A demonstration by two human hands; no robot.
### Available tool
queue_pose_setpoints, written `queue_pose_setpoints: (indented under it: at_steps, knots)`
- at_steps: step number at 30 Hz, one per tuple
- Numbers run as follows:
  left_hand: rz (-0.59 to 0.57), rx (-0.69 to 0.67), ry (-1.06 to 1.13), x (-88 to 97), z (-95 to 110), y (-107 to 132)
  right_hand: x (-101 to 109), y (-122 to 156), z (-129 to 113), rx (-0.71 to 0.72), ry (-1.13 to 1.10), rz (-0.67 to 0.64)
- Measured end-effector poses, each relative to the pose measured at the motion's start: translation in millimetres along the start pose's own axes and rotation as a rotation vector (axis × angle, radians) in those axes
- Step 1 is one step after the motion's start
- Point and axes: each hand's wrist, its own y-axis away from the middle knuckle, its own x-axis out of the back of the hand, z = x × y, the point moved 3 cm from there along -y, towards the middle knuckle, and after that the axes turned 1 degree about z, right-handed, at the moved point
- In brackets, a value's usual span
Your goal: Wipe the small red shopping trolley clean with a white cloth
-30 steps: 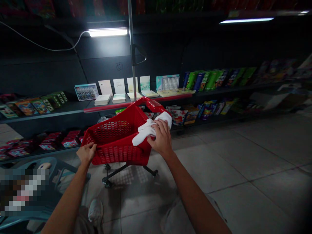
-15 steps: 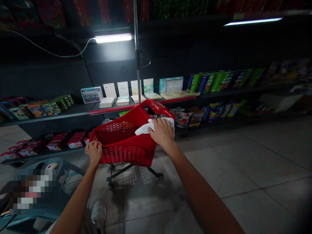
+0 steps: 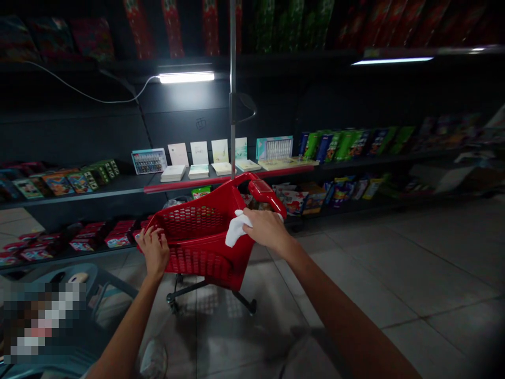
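Observation:
A small red plastic shopping cart [image 3: 205, 258] with perforated sides stands in front of me, its handle end to the right. At its left end, my left hand [image 3: 153, 247] has its fingers bent over the basket rim. My right hand [image 3: 264, 226] grips a white cloth [image 3: 237, 230] by the handle end, and the cloth hangs down beside the hand onto the cart's side. The palm and part of the cloth are hidden from me. From the handle end rises a thin metal pole [image 3: 232, 105].
Behind the cart run dark shelves with white booklets [image 3: 199, 153], green and blue snack bags [image 3: 347, 145] and red boxes [image 3: 122, 234]. A blue-grey plastic chair [image 3: 79, 295] stands at lower left, partly pixelated. My shoe [image 3: 153, 358] is on the tiled floor [image 3: 355, 252].
My right hand has shifted slightly down with the cloth, whose loose end now droops lower. The left hand's fingers have loosened a little on the rim. The view has tilted up.

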Motion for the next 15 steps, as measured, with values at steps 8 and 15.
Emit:
queue_pose_setpoints:
  at_steps: [8,15]
  knots:
    - [-0.305,-0.423,0.308,31.5,123.2,61.9,18.3,9.4,-18.1,0.32,-0.452,-0.174]
    - [-0.335,-0.382,0.254,20.6,126.2,73.0,15.9,-19.3,-29.2,0.609,-0.484,-0.301]
